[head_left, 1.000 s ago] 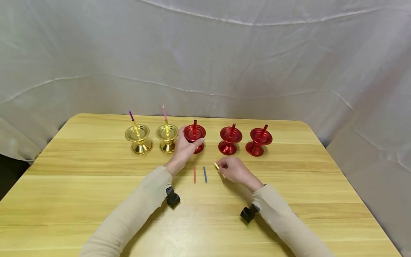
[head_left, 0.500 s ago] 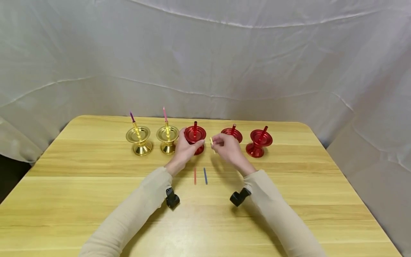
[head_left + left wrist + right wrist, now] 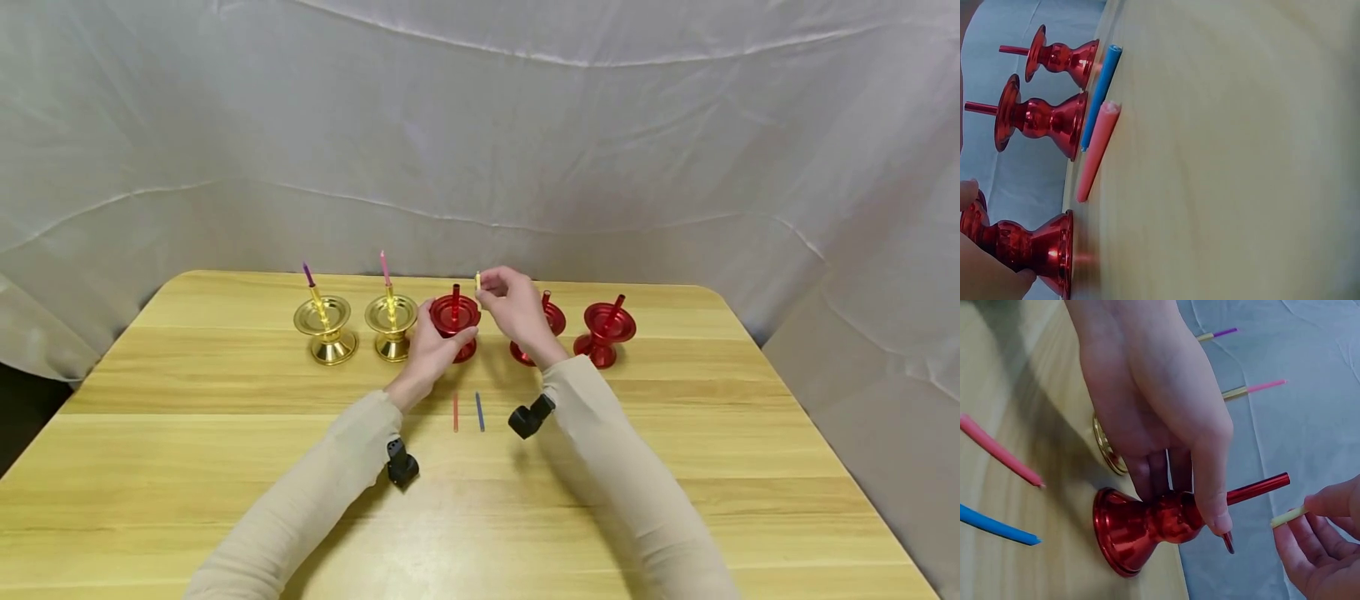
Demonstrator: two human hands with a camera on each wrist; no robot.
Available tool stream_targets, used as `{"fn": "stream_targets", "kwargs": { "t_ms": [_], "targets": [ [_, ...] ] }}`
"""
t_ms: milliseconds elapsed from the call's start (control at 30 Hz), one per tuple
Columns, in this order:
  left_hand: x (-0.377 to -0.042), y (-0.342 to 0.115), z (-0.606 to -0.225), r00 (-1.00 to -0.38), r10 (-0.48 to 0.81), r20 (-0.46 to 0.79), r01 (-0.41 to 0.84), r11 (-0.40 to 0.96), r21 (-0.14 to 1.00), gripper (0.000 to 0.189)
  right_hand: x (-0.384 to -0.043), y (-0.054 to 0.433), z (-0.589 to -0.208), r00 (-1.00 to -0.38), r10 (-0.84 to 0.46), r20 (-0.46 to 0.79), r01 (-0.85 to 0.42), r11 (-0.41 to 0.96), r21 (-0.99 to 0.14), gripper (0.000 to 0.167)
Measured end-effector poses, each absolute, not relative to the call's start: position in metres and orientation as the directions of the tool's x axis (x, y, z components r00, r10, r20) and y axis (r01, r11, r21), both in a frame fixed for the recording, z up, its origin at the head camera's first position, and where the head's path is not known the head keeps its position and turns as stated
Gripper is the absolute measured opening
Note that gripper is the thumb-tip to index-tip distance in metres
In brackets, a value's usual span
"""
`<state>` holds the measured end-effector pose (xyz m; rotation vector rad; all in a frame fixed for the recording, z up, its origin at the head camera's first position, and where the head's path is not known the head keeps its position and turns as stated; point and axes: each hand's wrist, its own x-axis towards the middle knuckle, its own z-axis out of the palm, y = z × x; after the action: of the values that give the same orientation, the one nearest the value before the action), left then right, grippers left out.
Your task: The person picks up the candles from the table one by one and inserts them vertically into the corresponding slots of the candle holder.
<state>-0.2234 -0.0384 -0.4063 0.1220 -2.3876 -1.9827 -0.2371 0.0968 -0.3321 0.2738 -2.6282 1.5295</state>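
Note:
My left hand (image 3: 433, 343) grips the middle red candle holder (image 3: 455, 313), thumb on its near side and fingers round the far side. That holder stands on the table with its narrow tube pointing up. Just right of the tube, my right hand (image 3: 517, 307) pinches a small yellow candle (image 3: 478, 282) between thumb and fingers. In the right wrist view the yellow candle (image 3: 1289, 516) is close to the tube's open end, with a gap between them. A red candle (image 3: 455, 412) and a blue candle (image 3: 480, 412) lie on the table in front of the holder.
Two gold holders to the left carry a purple candle (image 3: 309, 274) and a pink candle (image 3: 385, 267). Two more red holders stand on the right, one partly behind my right hand, the other a red holder (image 3: 609, 322) farther out. A pale curtain (image 3: 480, 125) hangs behind the table.
My right hand has lifted the yellow candle from the table and carried it up and left beside the middle red holder, turning it upright. My left hand has stayed on the holder.

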Motion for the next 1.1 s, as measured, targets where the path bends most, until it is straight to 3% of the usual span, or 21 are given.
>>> {"fn": "stream_targets", "kwargs": {
  "t_ms": [467,800,1100],
  "targets": [
    [-0.223,-0.041,-0.404,-0.995,-0.088,-0.038,-0.052,0.159,0.986,0.086,-0.255,0.078,-0.316,-0.968,-0.136,0.211,-0.25,0.429,-0.868,0.022],
    [-0.223,-0.04,-0.404,-0.997,-0.072,-0.027,-0.037,0.137,0.99,0.083,-0.261,0.07,-0.311,-0.958,-0.198,0.209,-0.281,0.479,-0.832,0.022],
    [-0.224,-0.04,-0.405,-0.997,-0.067,-0.029,-0.037,0.131,0.991,0.08,-0.262,0.071,-0.315,-0.968,-0.203,0.149,-0.233,0.497,-0.836,0.023]
  ]
}}
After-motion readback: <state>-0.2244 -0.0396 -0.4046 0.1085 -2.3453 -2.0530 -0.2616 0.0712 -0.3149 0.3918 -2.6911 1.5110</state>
